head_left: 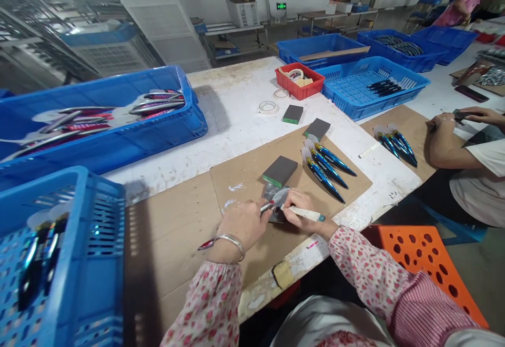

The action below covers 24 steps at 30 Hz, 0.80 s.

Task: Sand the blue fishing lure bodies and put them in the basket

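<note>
My left hand [245,224] is closed around a slim silver and red fishing lure [206,244], its tail end sticking out below the wrist. The lure's clear lip [281,197] fans out between my two hands. In my right hand [299,207] is a white-handled tool [310,214] with a teal end; its working tip is hidden by the fingers. Both hands are over a dark sheet [270,191] on the brown cardboard [189,226]. Just beyond them sits a grey and green sanding block [280,170]. Several blue lures [325,172] lie to the right.
Red and silver lures fill a blue crate [150,149] at left; a nearer blue basket [84,263] holds dark lures. Two more sanding blocks [292,114], tape rolls [268,107], a red basket [300,90] and a blue basket [371,106] stand behind. A co-worker's arm [450,141] is at right.
</note>
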Tool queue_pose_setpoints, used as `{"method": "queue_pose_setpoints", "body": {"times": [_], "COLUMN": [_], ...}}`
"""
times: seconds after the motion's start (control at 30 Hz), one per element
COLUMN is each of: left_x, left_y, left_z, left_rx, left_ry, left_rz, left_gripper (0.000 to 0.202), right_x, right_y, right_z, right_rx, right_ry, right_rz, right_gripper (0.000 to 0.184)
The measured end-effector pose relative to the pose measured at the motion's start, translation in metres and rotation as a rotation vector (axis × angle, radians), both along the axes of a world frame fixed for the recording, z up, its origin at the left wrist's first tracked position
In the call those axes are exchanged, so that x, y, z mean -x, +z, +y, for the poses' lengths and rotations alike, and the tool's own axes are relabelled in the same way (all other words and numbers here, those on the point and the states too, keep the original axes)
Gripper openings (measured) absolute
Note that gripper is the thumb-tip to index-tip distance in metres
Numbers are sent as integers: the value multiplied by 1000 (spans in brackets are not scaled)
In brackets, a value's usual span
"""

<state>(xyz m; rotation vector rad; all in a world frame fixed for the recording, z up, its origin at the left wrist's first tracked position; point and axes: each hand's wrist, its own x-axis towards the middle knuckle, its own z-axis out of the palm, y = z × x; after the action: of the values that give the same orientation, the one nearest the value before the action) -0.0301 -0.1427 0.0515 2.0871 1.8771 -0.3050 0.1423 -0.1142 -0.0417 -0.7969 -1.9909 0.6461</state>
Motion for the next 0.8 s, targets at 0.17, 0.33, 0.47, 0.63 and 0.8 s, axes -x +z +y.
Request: {"method": "queue_pose_setpoints", "body": {"times": [0.17,0.33,0.47,0.63,0.8], "left_x": [1,3,3,2,0], "left_y": [-3,-3,-2,-3,-8], "left_z": [0,1,1,0,-3], "left_rx": [-9,-9,6,-6,-37], "left_ry": [3,-19,-9,-9,13], "left_rz": [10,-7,9,24,41], "left_gripper": [40,39,41,40,43], "right_x": [2,5,4,3,0], "right_y": [-9,-12,-7,0,2], "right_z": [0,1,1,1,1], "right_rx": [-11,-48,-52,-69,-37], "right_ry": [-25,-30,-26,0,40], "right_rz": [53,27,-53,-61,-39], "right_gripper": [14,12,14,14,17]}}
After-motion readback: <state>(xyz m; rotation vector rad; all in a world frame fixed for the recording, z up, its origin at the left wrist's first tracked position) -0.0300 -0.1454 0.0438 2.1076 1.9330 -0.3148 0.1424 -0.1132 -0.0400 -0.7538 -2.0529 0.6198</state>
